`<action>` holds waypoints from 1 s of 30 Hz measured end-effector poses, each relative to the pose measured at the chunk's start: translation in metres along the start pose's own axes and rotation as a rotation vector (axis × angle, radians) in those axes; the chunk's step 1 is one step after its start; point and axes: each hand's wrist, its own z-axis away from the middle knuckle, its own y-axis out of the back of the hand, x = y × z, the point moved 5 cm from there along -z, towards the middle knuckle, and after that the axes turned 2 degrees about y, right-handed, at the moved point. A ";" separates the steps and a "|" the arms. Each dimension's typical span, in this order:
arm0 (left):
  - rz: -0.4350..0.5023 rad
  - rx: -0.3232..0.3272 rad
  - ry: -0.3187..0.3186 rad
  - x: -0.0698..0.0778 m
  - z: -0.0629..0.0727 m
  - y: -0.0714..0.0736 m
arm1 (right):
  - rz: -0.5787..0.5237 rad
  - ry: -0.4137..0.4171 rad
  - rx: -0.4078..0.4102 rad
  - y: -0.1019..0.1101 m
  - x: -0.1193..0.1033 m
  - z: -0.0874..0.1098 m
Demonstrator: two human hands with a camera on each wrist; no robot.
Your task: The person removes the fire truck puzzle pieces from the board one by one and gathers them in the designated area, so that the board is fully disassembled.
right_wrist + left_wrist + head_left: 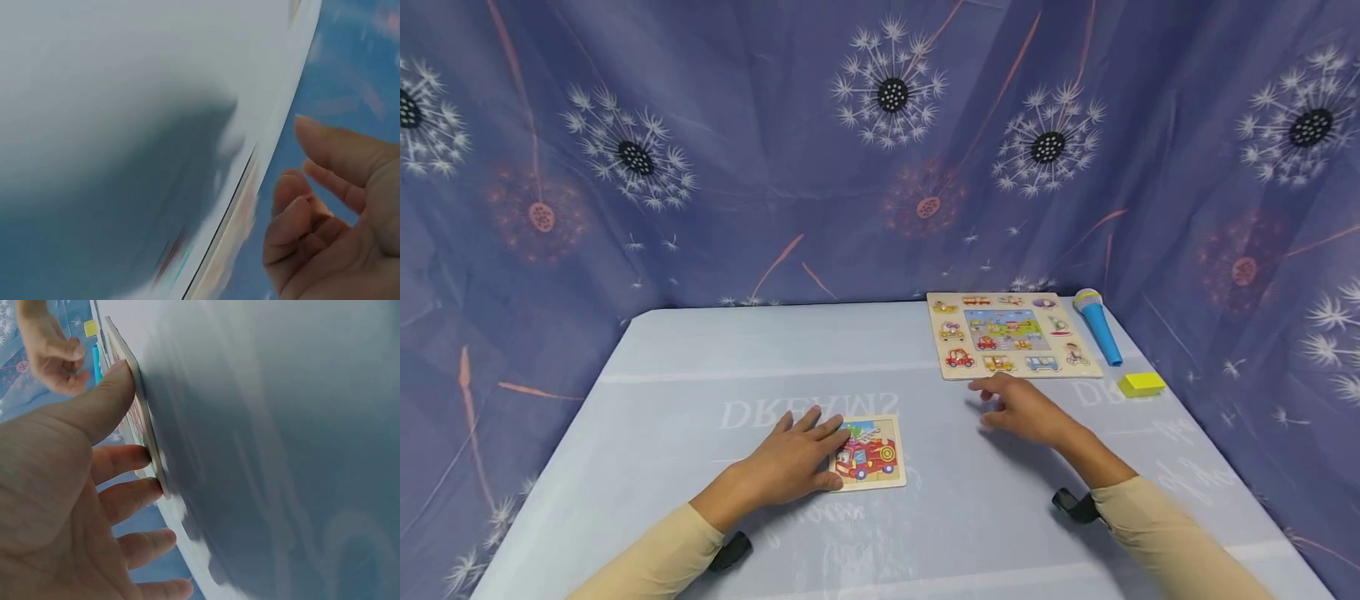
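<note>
A small wooden puzzle (871,454) with a red fire truck lies on the table, front and centre. My left hand (792,457) rests at its left side, fingers spread and fairly straight. In the left wrist view, the thumb (115,394) lies against the puzzle's edge (147,419), with two fingertips touching farther along it. My right hand (1021,408) hovers in front of a larger vehicle puzzle board (947,333), fingers loosely curled and nothing in them. The right wrist view shows a gap between that thumb (337,147) and the fingers.
At the back right, a blue toy microphone (1101,333) lies beside the big puzzle board. A yellow block (1141,384) sits in front of it near the table's right edge. Purple dandelion-print curtain (760,150) surrounds the pale table (700,342) at the back and sides.
</note>
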 end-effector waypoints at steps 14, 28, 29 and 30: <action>0.024 -0.009 -0.046 0.005 -0.001 0.003 | -0.167 0.086 -0.132 -0.089 -0.101 -0.045; 0.015 -0.159 -0.184 0.013 -0.003 -0.003 | -0.119 0.080 -0.117 -0.099 -0.101 -0.043; 0.015 -0.159 -0.185 0.012 -0.003 -0.004 | -0.114 0.083 -0.120 -0.099 -0.102 -0.043; 0.014 -0.158 -0.184 0.012 -0.003 -0.004 | -0.110 0.085 -0.124 -0.099 -0.102 -0.043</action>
